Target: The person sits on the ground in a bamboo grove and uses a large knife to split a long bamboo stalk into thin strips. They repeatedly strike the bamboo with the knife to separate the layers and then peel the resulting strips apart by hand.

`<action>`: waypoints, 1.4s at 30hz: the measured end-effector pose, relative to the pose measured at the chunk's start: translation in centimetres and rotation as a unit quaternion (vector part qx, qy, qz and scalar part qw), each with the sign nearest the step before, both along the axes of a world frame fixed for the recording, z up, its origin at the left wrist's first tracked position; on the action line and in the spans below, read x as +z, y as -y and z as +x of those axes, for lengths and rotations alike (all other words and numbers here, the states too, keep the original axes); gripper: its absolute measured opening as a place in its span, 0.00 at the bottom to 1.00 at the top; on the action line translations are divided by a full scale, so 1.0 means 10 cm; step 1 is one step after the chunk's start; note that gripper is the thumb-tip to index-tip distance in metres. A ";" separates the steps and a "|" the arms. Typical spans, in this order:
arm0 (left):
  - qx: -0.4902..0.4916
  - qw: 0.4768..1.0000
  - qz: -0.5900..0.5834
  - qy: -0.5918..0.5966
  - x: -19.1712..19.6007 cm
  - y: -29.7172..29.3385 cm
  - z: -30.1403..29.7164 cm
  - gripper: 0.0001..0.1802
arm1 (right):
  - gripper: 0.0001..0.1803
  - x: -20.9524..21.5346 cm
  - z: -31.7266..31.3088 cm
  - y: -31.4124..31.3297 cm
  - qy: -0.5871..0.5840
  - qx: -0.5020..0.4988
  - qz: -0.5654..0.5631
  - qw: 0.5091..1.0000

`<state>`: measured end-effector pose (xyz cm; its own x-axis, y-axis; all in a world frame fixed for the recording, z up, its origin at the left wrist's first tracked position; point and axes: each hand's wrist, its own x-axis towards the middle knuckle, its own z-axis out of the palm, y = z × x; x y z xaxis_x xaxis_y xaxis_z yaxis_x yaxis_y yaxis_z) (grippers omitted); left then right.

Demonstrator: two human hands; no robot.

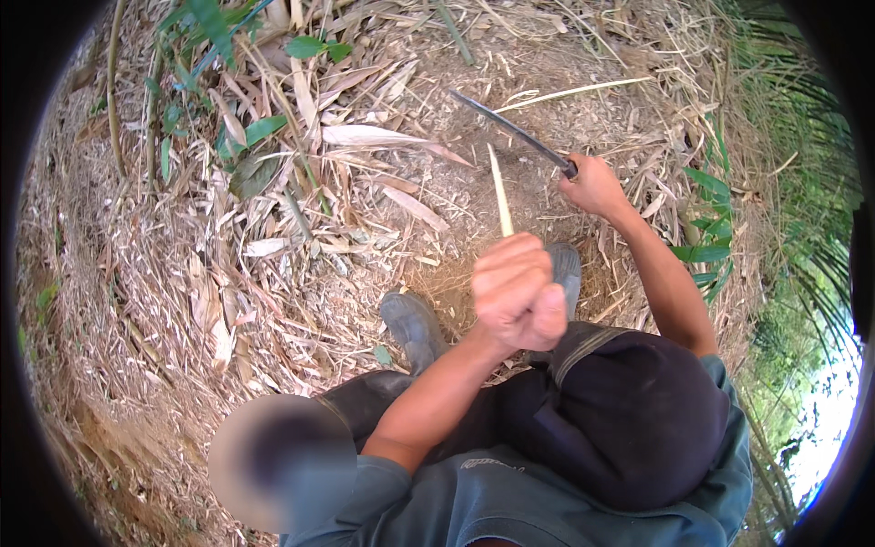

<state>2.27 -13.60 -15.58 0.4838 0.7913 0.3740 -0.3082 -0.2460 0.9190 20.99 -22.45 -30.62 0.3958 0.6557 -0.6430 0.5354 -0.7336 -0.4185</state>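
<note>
In front of my knees my left hand (515, 292) is closed in a fist around a pale, pointed stick (501, 193). Its narrow tip points away from me, and the lower end is hidden inside the fist. Farther out to the right, my right hand (594, 187) grips the dark handle of a long knife (510, 129). The blade reaches up and to the left, beyond the stick's tip and apart from it.
Dry leaves (383, 137) and pale shavings cover the brown ground. My grey boots (415, 328) are planted below my bent legs. Thin stems with green leaves (255, 137) stand at the far left. More green plants (711, 228) grow beside my right forearm.
</note>
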 end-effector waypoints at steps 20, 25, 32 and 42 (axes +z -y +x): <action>-0.014 0.954 -0.266 0.135 0.57 -1.18 -0.65 0.23 | 0.15 -0.48 1.03 -0.58 0.326 0.210 0.090 0.917; 0.001 0.953 -0.279 0.117 0.35 -1.35 -0.90 0.22 | 0.15 -0.19 1.14 -0.46 0.396 0.262 0.112 0.873; 0.070 0.955 -0.272 0.094 0.10 -1.25 -0.83 0.25 | 0.17 0.48 1.72 -0.12 0.482 0.209 0.144 0.839; 0.104 0.942 -0.299 0.111 -0.03 -1.35 -0.94 0.25 | 0.27 1.22 2.84 0.92 0.720 -0.217 0.117 0.649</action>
<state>-7.17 -0.09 -15.86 0.2569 0.9618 -0.0944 -0.5108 0.2181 0.8316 49.41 -31.69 -18.42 0.6552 0.2955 0.6953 0.2598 -0.9523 0.1599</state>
